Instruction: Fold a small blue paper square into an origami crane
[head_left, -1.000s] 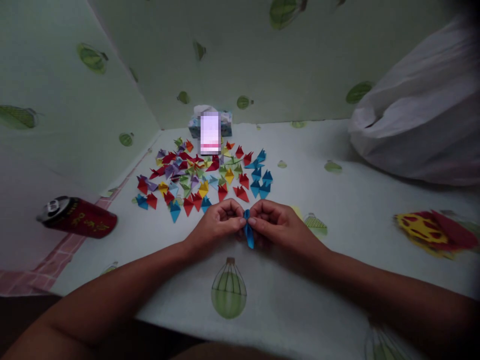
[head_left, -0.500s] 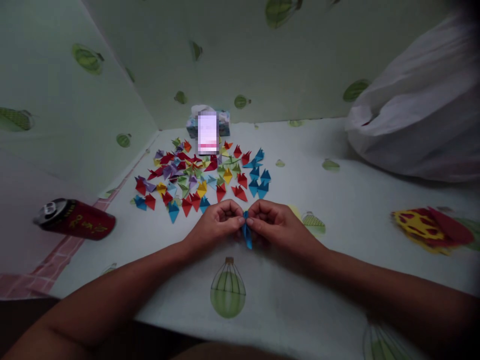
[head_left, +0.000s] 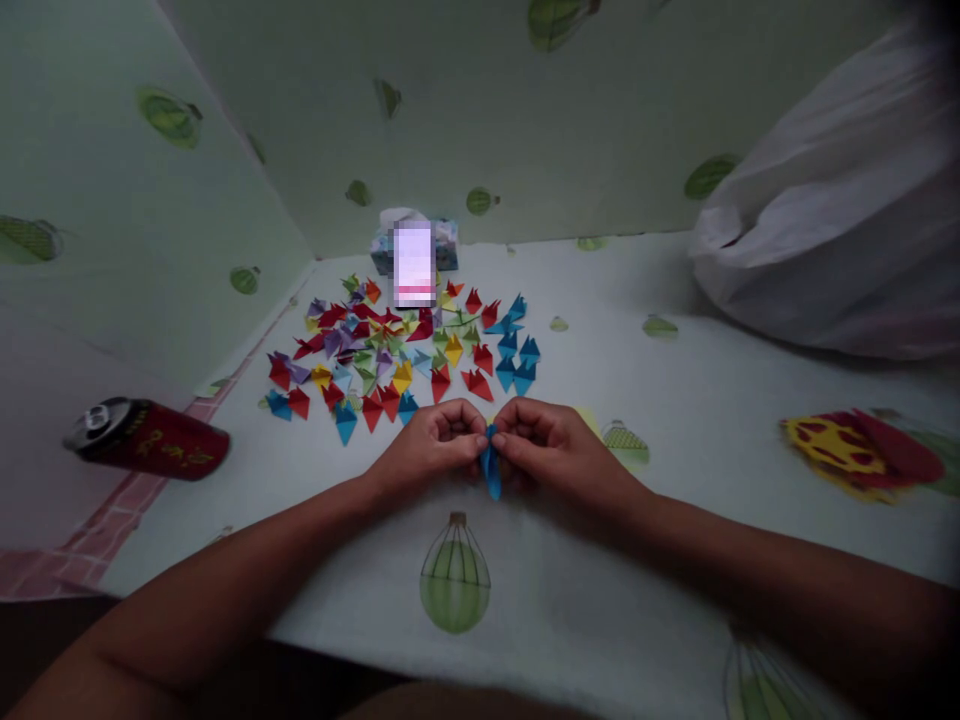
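Note:
A small piece of folded blue paper [head_left: 491,473] is pinched between both hands, its lower end hanging toward me. My left hand [head_left: 446,440] grips it from the left with thumb and bent fingers. On the other side my right hand [head_left: 544,442] holds it the same way, thumb tip close to the left thumb. Part of the paper is hidden by the fingers. Just beyond the hands lie many folded paper figures [head_left: 388,402] in red, blue, yellow, green and purple. A yellow paper [head_left: 589,418] shows partly behind my right hand.
A dark red can [head_left: 154,438] stands at the left. At the back, a lit phone [head_left: 415,262] leans on a tissue box [head_left: 448,245]. A white plastic bag [head_left: 832,240] bulges at the right, with a red and yellow cut-out item [head_left: 862,450] nearer me.
Both hands keep their grip on the blue paper, whose lower end has shifted very slightly left. The whole view has also moved a little; otherwise things stay in place.

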